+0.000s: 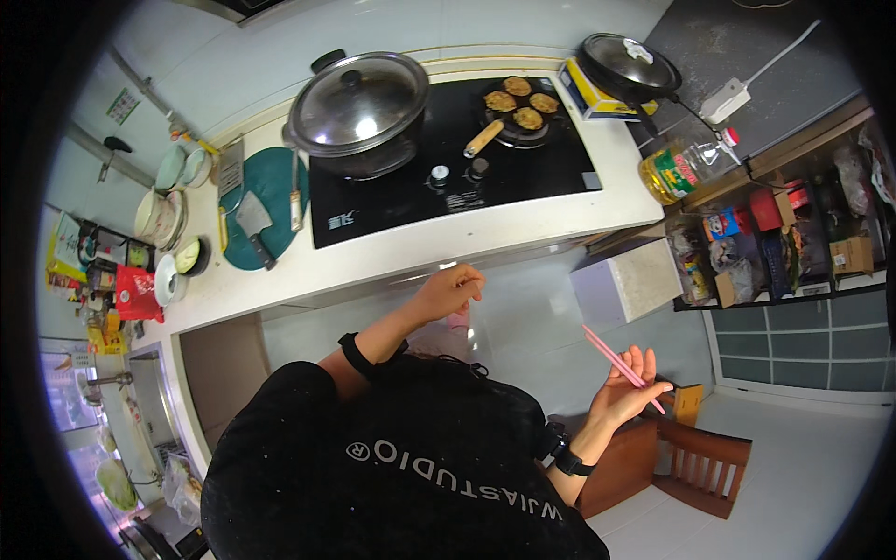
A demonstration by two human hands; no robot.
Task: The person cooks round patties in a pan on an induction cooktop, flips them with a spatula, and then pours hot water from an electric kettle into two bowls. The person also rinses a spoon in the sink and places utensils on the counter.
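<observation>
A pair of pink chopsticks lies in my right hand, with the thumb over them and the tips pointing up and left. My left hand is held before my body, fingers loosely curled, and I see nothing in it. Beyond it is a black glass cooktop. On the right burner sits a small dark pan with a wooden handle, holding several browned patties. A large lidded steel pot covers the left burner.
Left on the white counter are a green cutting board, a cleaver, a knife and bowls. A lidded frying pan and an oil bottle stand right. A wooden chair is behind my right arm.
</observation>
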